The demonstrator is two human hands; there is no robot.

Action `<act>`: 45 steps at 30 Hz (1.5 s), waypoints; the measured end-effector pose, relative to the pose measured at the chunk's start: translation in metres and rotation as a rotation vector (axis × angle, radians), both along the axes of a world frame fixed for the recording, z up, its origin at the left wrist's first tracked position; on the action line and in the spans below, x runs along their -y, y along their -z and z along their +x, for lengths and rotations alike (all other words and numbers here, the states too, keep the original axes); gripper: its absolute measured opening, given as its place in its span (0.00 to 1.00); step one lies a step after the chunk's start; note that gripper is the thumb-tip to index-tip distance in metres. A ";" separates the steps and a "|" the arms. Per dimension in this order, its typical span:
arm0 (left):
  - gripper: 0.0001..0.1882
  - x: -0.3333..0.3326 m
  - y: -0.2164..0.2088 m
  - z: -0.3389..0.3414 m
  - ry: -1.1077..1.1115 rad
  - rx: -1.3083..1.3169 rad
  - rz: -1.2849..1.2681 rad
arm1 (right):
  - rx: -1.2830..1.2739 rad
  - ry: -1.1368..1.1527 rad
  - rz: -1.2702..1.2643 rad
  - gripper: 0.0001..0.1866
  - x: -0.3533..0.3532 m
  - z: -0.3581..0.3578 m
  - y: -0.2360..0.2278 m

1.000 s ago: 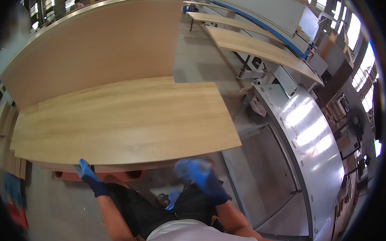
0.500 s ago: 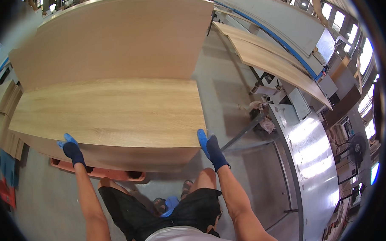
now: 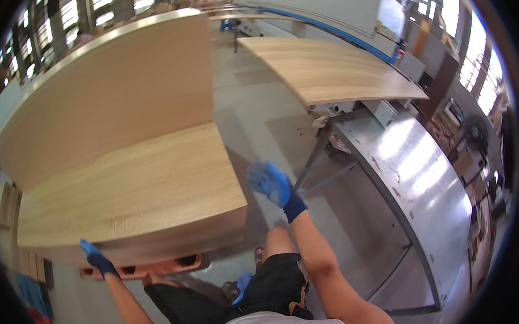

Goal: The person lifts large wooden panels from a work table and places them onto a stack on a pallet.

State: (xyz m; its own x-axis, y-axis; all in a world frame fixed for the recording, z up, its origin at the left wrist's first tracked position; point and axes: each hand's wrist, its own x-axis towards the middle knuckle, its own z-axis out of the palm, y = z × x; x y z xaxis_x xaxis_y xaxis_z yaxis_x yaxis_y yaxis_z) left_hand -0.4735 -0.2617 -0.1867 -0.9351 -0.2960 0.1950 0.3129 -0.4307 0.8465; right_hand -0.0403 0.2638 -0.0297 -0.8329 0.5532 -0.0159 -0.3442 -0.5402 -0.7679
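Note:
A stack of wood-grain panels [image 3: 129,186] sits low in front of me, on a red-orange pallet [image 3: 154,267]. Against the front left edge of this stack lies my left hand [image 3: 97,259], in a blue and dark-blue glove, its fingers stretched out along the edge. My right hand [image 3: 271,183], gloved the same way, hangs in the air just past the stack's right corner. Its fingers are spread, the palm shows, and it holds nothing.
Behind the low stack rises a taller brown stack [image 3: 120,92]. At right stands a shiny metal table [image 3: 408,168] on a dark frame. Beyond it, a wood-grain panel [image 3: 330,68] rests along a grey machine [image 3: 323,11] with a blue strip. A fan [image 3: 474,129] stands far right.
My right hand has left the stack's right corner and opened out beside it. My left hand remains at the front edge. The view has swung to the right.

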 end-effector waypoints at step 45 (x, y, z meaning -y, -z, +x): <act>0.14 -0.271 -0.330 0.620 2.138 0.212 0.316 | 0.303 1.283 0.133 0.25 0.308 0.364 -0.184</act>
